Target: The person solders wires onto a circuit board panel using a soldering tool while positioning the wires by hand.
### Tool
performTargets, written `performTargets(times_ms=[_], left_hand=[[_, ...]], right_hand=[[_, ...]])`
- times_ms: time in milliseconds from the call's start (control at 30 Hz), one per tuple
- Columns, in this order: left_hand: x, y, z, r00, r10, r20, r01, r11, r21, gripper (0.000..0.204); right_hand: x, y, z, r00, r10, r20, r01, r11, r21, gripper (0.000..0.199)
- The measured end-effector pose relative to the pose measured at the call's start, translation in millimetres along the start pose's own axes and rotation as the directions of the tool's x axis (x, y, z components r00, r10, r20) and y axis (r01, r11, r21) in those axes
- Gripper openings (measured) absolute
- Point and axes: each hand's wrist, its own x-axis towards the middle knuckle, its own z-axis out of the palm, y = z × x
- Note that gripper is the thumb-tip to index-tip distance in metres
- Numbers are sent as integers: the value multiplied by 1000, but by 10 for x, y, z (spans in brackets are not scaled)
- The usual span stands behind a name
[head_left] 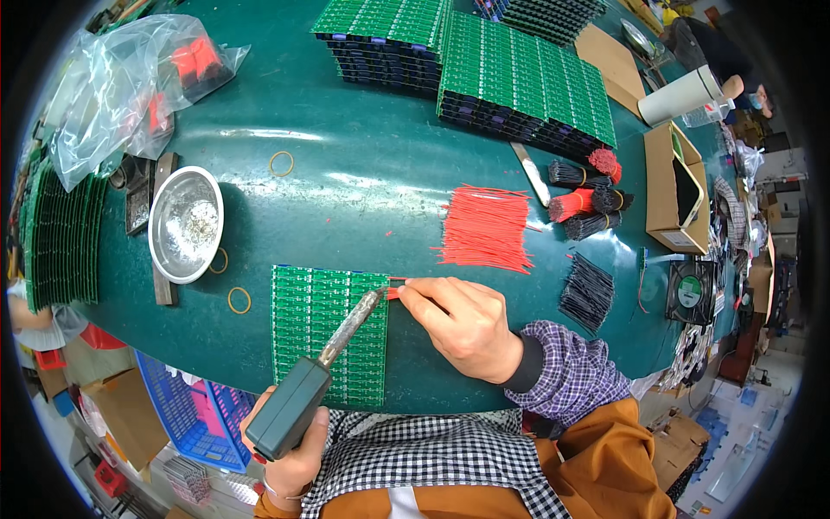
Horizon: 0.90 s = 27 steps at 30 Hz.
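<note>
A green worktop (363, 169) spans the scene, bearing stacks of circuit panels at its far side, the nearer large stack (519, 78) right of centre. A single green panel (328, 368) lies flat at the near edge, in front of the person, its longer axis running away from the body. The right hand (462, 324) rests just beyond the panel's upper right edge, its grip together, thumb and forefinger pinched on short red leads (394, 293). These leads point left, crosswise to the panel, and are nearer to the right hand than to the left. The left hand (298, 454) is closed round the handle of a soldering iron (298, 406), whose shaft slants up and rightward over the panel to end at the leads; from here I cannot tell whether the tip touches them. Counted by falling size: at least three far stacks, the rearmost cut off by the view; one panel in work; one white bowl (186, 170); two spreads of loose wire, one red (487, 227) and one black (588, 292); one iron; five tied wire bundles (591, 226), three black and two red; three rubber bands (239, 312); the pinched leads, too fine to number.
</note>
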Motion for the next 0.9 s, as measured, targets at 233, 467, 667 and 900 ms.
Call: performTargets(times_ms=[233,467,667,900], left_hand=[[-199,-127,-42,990,-131,-57,118,975,-187,30],[-180,-71,28,979,-133,-155,74,939,-337,48],[-10,139,37,973,-211,-93,114,790,-602,57],[81,136,-17,964,-262,42,197,600,-775,64]], right_hand=[[1,-1,12,1000,-10,-14,10,1000,-9,26],[-6,26,19,999,-53,-5,53,998,-28,24],[-10,32,38,998,-59,-17,58,998,-28,23],[-6,30,11,999,-52,-7,51,998,-40,22]])
